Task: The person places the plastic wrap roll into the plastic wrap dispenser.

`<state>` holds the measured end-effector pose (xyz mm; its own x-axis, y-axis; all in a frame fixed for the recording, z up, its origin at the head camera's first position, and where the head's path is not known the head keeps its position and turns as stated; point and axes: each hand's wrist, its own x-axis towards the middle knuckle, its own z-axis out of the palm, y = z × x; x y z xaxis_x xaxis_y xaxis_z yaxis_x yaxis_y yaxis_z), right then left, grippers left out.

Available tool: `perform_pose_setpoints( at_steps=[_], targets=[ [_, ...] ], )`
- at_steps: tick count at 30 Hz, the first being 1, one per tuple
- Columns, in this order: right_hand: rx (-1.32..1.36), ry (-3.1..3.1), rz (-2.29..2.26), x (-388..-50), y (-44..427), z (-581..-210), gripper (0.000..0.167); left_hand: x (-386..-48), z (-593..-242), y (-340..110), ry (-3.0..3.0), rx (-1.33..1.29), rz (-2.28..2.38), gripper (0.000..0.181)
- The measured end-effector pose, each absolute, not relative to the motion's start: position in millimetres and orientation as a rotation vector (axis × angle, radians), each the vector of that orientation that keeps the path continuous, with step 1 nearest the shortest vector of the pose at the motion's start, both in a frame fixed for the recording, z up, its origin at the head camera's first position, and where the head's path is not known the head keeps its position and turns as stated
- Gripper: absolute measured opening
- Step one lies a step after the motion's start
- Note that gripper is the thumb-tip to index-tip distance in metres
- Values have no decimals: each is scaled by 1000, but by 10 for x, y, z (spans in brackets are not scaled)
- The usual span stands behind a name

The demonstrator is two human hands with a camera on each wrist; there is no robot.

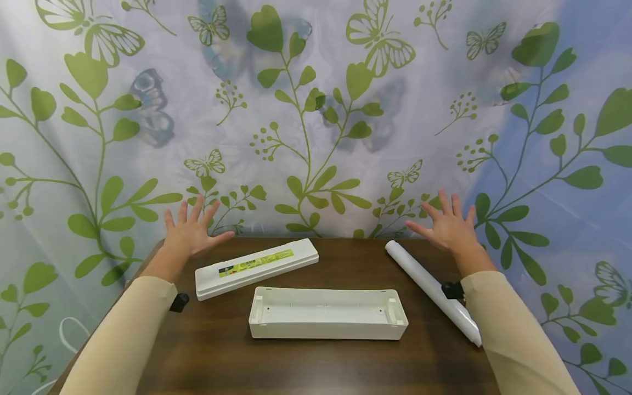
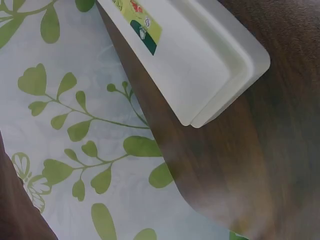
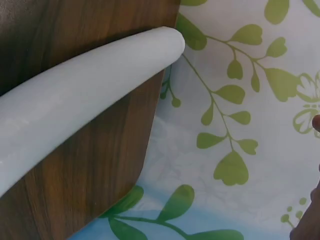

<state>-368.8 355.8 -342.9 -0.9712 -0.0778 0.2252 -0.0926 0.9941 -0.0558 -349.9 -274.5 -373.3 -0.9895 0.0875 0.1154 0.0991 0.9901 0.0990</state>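
My left hand [image 1: 190,233] is held up with fingers spread, beside the left end of a white lid with a yellow-green label [image 1: 257,267]. Nothing is in it. On the other side my right hand [image 1: 450,227] is raised the same way, fingers apart and holding nothing, near a white roll of film [image 1: 429,291]. Between the arms lies a white open box [image 1: 328,330], long and shallow, its hollow inside facing up. The left wrist view shows an end of the lid [image 2: 200,65]; the right wrist view shows an end of the roll [image 3: 100,75].
Everything lies on a dark brown wooden table [image 1: 316,367]. Behind it hangs a pale curtain [image 1: 316,137] printed with green leaves and butterflies, meeting the table's back edge. A white cable [image 1: 66,334] loops at the lower left, off the table's side.
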Motion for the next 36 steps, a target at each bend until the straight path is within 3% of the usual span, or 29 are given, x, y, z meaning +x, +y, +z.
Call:
perform_pose_setpoints(
  at_steps=[16, 36],
  targets=[
    [233, -2842, 110, -3478, 3468, -3630, 96, -3295, -3976, -2589, -2923, -246, -129, 103],
    [308, -2738, 145, -2969, 3521, -3998, 87, -2896, -4294, -2385, -2798, -429, -252, 97]
  ],
)
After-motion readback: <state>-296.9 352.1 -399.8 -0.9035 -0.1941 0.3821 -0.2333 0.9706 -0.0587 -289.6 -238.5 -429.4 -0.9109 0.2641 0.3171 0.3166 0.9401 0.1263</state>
